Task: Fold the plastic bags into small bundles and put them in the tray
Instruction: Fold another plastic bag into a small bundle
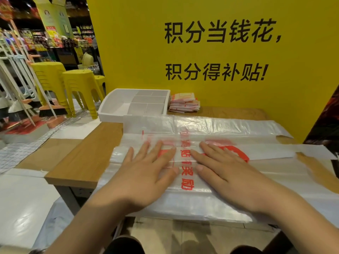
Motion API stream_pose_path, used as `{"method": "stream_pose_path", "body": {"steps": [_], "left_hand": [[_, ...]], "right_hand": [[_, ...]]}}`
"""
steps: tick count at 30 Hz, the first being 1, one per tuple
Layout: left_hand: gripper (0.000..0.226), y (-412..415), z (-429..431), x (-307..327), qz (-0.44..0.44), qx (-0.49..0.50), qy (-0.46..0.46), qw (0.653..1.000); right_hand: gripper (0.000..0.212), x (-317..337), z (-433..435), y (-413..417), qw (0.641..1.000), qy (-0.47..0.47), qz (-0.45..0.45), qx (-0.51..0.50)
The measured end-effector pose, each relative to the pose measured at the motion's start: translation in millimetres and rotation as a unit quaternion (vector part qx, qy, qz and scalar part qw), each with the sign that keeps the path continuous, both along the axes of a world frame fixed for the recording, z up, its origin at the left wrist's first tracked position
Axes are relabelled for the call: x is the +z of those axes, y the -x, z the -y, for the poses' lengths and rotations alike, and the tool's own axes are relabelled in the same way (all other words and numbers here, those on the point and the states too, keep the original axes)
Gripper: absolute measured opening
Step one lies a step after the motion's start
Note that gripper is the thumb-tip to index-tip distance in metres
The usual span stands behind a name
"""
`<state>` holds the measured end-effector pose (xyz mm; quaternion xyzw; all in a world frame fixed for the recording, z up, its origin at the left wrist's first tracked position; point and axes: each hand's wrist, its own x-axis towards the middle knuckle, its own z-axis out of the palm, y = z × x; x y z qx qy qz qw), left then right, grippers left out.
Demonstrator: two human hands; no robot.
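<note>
Early stage: left hand [146, 173] and right hand [225, 173] lie flat, fingers straight, pressing an unbundled red-printed plastic bag [186, 162] onto the tabletop [86, 154]; beyond the fingertips, the compartmented tray [111, 116] shows no bundles, while folded bundles [184, 103] sit stacked just beside it.

Bright indoor light, soft shadows. Sheen glints on the plastic bags [211, 124]. Slight motion blur mid-frame; wide-angle bending at edges; upper left dimmer.
</note>
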<state>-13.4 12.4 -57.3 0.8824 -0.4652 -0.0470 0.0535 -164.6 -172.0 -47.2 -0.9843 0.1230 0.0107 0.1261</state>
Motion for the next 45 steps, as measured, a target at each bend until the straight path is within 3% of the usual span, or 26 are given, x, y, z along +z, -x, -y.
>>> {"method": "stream_pose_path", "body": {"steps": [6, 10, 14, 17, 20, 25, 28, 31, 36, 42, 45], "left_hand": [[0.076, -11.9, -26.7, 1.4, 0.002, 0.04, 0.01, 0.999], [0.079, -11.2, -24.0, 1.9, 0.006, 0.04, 0.009, 0.999], [0.088, -10.7, -23.9, 3.4, 0.043, 0.037, 0.04, 0.998], [0.076, -9.5, -24.1, 7.4, 0.107, -0.005, 0.108, 0.988], [0.061, -8.3, -23.4, 10.3, 0.107, -0.038, 0.111, 0.987], [0.03, -2.3, -28.0, 15.1, 0.123, -0.074, 0.138, 0.98], [0.029, -5.1, -33.4, 14.9, 0.122, -0.093, 0.164, 0.974], [0.035, -10.7, -29.1, 23.7, 0.066, -0.088, 0.18, 0.978], [0.031, -20.5, -11.9, 42.7, 0.052, -0.022, 0.133, 0.99], [0.032, -29.3, -7.8, 27.3, 0.093, -0.032, 0.14, 0.985], [0.032, -22.0, -9.3, 17.1, 0.154, -0.048, 0.123, 0.979]], "right_hand": [[0.063, 8.0, 59.1, 55.6, 0.991, -0.004, -0.038, -0.127], [0.067, 10.0, 66.5, 64.6, 0.987, 0.003, -0.064, -0.149], [0.065, 12.7, 57.3, 59.0, 0.977, 0.099, -0.07, -0.173], [0.053, 22.5, 39.3, 49.4, 0.978, 0.17, -0.021, -0.115], [0.051, 29.8, 27.1, 36.7, 0.989, 0.135, 0.04, -0.037], [0.044, 28.2, 22.9, 31.5, 0.987, 0.15, 0.056, -0.03], [0.034, 27.8, 19.1, 35.4, 0.981, 0.177, 0.08, -0.025], [0.038, 30.3, 18.4, 32.4, 0.984, 0.156, 0.082, -0.031], [0.041, 31.1, 27.9, 12.3, 0.98, 0.159, 0.1, -0.057], [0.041, 16.8, 35.0, 2.3, 0.981, 0.162, 0.095, -0.044], [0.038, 12.7, 31.6, 1.8, 0.982, 0.151, 0.104, -0.035]]}}
